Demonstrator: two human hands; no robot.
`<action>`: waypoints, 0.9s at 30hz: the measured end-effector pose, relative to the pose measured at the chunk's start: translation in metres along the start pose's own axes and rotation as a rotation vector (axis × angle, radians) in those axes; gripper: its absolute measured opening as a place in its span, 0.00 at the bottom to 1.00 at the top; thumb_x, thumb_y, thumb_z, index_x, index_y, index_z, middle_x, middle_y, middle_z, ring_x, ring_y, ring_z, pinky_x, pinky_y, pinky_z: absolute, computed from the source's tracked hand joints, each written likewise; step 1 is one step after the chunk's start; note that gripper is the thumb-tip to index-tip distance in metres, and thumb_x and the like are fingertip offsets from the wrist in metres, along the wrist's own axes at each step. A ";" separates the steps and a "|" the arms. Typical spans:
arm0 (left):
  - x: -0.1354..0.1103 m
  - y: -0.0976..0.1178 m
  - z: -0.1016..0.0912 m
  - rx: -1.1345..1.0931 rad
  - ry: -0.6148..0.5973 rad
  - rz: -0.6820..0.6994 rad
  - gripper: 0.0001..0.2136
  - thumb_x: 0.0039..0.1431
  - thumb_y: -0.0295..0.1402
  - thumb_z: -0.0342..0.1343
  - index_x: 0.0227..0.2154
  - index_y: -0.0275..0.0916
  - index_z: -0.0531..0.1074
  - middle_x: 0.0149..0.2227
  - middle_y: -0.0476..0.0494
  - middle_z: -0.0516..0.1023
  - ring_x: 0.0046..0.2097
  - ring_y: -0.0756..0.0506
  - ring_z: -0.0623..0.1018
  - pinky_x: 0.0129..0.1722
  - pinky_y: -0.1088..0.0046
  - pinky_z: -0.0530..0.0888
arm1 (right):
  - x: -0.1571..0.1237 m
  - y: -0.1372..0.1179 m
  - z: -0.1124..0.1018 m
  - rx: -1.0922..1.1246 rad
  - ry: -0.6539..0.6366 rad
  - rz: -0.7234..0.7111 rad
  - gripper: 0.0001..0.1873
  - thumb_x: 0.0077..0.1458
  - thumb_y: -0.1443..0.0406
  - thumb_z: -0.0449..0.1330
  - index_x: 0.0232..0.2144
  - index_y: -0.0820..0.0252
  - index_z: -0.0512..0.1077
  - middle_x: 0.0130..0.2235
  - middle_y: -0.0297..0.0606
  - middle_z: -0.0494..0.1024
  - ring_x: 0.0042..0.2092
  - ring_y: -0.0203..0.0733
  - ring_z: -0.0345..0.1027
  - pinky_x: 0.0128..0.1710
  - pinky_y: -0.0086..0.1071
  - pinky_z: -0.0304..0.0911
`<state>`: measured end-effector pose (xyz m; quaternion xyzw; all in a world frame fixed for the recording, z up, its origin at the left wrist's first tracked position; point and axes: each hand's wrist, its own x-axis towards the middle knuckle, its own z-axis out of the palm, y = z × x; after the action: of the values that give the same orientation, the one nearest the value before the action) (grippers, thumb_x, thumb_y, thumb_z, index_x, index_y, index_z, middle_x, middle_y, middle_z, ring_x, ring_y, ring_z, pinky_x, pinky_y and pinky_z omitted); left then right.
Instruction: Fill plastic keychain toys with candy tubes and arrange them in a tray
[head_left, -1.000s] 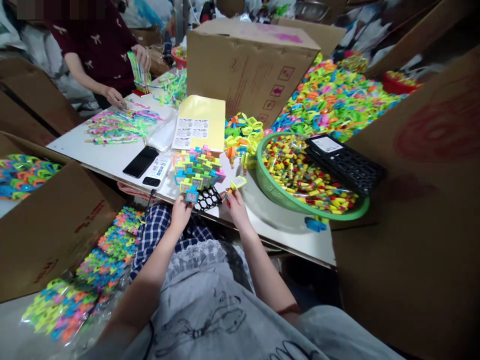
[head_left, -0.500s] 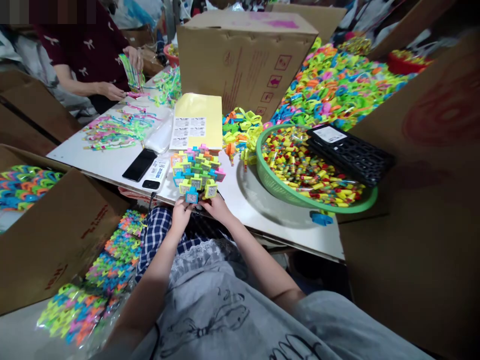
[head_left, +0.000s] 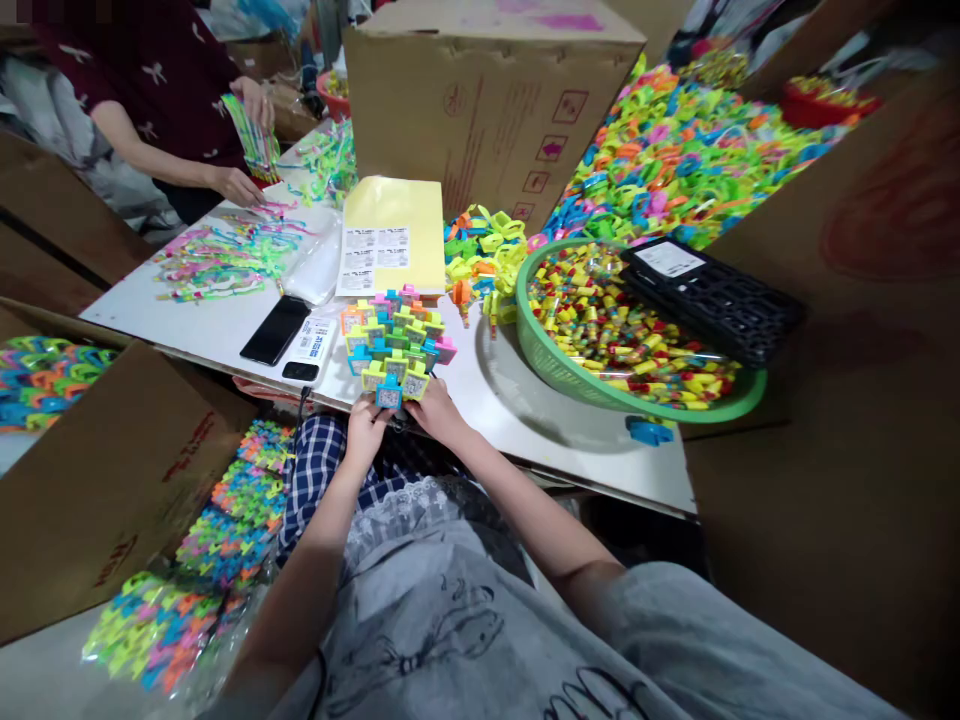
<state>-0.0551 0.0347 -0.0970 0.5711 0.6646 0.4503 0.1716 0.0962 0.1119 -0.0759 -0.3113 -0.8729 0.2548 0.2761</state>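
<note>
At the table's front edge I have a tight cluster of toy watches [head_left: 395,343], bright plastic with square printed faces, in blue, yellow, green, orange and pink. My left hand [head_left: 367,425] is closed at the cluster's near left underside. On the near right, my right hand [head_left: 437,412] has its fingers closed against the lowest watches. The fingertips of both hands are partly hidden beneath the cluster. Just behind it lies a yellow sheet with white labels [head_left: 394,235]. More loose toy watches [head_left: 484,245] are heaped behind and to the right.
A green basket [head_left: 529,335] of small yellow-and-red capsules stands right, a black tray [head_left: 716,300] across its rim. Left are a phone [head_left: 275,330] and a smaller black device [head_left: 300,371]. A large carton [head_left: 480,120] stands behind. A co-worker's hand [head_left: 236,186] handles coloured strips.
The view has shifted slightly. My hands stay at the cluster, which is tipped a little, with its near faces showing more. The co-worker's lower hand has moved slightly.
</note>
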 end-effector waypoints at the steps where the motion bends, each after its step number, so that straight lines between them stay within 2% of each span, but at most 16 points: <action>1: 0.000 -0.001 0.001 -0.003 0.007 0.004 0.04 0.53 0.29 0.57 0.27 0.39 0.76 0.34 0.44 0.78 0.41 0.42 0.76 0.44 0.65 0.72 | 0.000 0.000 0.000 -0.023 -0.003 0.001 0.14 0.54 0.71 0.57 0.43 0.59 0.74 0.48 0.47 0.75 0.51 0.52 0.64 0.49 0.46 0.60; 9: -0.001 0.000 0.003 -0.011 0.044 0.035 0.05 0.54 0.29 0.54 0.29 0.40 0.75 0.36 0.42 0.77 0.42 0.41 0.75 0.44 0.63 0.72 | 0.009 -0.001 -0.002 -0.033 -0.067 -0.143 0.14 0.57 0.70 0.53 0.44 0.59 0.73 0.47 0.44 0.75 0.51 0.48 0.65 0.50 0.40 0.60; 15: 0.002 0.002 -0.001 -0.005 0.027 0.048 0.06 0.54 0.29 0.54 0.28 0.39 0.76 0.33 0.43 0.77 0.38 0.42 0.77 0.38 0.67 0.74 | 0.008 -0.006 -0.008 -0.103 -0.095 -0.117 0.12 0.56 0.68 0.56 0.43 0.62 0.73 0.45 0.47 0.76 0.47 0.49 0.67 0.47 0.41 0.61; 22: 0.002 0.002 -0.003 0.023 0.014 0.012 0.06 0.54 0.29 0.54 0.30 0.41 0.77 0.38 0.44 0.78 0.42 0.42 0.76 0.44 0.67 0.73 | 0.014 0.001 -0.007 0.005 -0.108 -0.192 0.11 0.57 0.70 0.55 0.40 0.59 0.75 0.44 0.45 0.78 0.48 0.48 0.68 0.48 0.42 0.61; 27: 0.001 -0.002 -0.003 0.057 0.007 -0.012 0.06 0.55 0.31 0.55 0.30 0.41 0.77 0.35 0.45 0.77 0.40 0.43 0.76 0.42 0.68 0.72 | 0.016 0.007 -0.002 0.046 -0.134 -0.193 0.10 0.57 0.70 0.56 0.39 0.58 0.76 0.42 0.42 0.79 0.45 0.46 0.70 0.48 0.39 0.62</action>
<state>-0.0585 0.0349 -0.0963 0.5702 0.6812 0.4320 0.1556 0.0899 0.1289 -0.0735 -0.2018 -0.9092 0.2672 0.2473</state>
